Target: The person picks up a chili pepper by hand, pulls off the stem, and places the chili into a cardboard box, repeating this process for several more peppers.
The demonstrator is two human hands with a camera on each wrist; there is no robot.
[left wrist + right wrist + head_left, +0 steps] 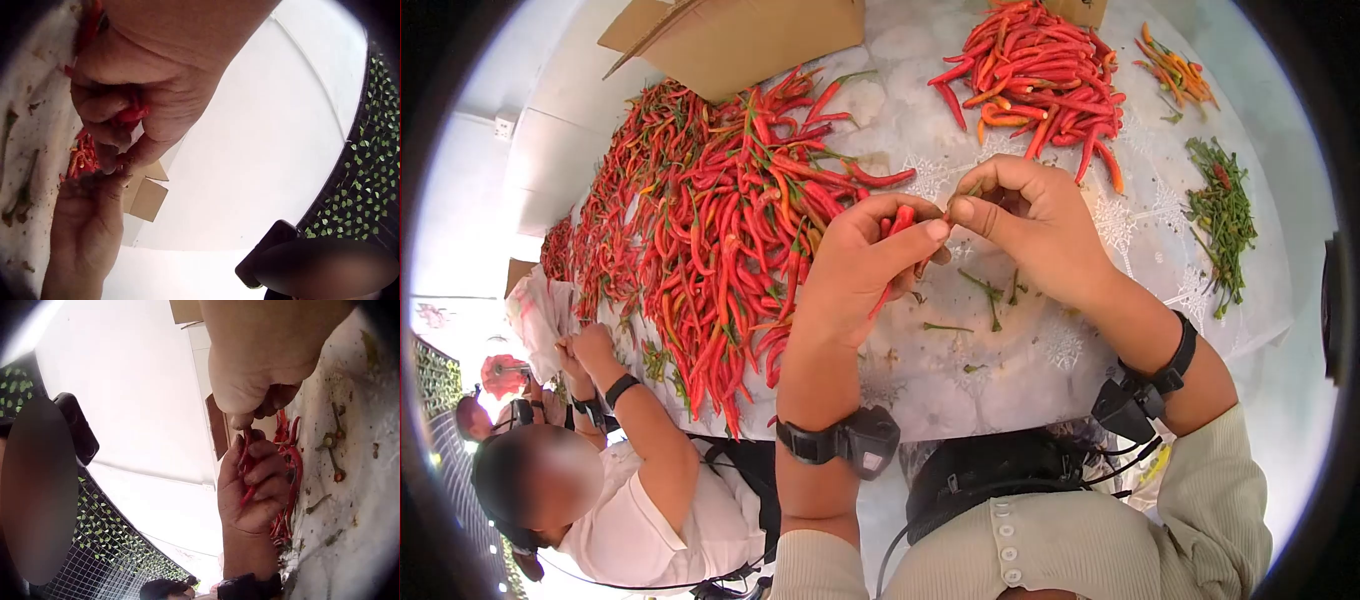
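Observation:
In the head view the left hand [875, 262] curls its fingers around a few red chilies [903, 218], their tips showing below the palm. The right hand [1035, 225] meets it fingertip to fingertip, with thumb and index finger pinching the stem end of a chili. The right wrist view shows red chilies [248, 472] inside the left hand [259, 494], with the thumb of the right hand [250, 387] at their top. In the left wrist view, the left hand [137, 106] holds red chilies [132, 114] above the right hand [87, 228].
A large pile of stemmed red chilies [730, 240] lies left, beside a cardboard box [740, 45]. Another chili pile [1050, 85] is at the top right, near orange chilies [1178, 72] and green stems [1222, 215]. Loose stems [990, 292] lie below the hands. Another person [650, 480] sits left.

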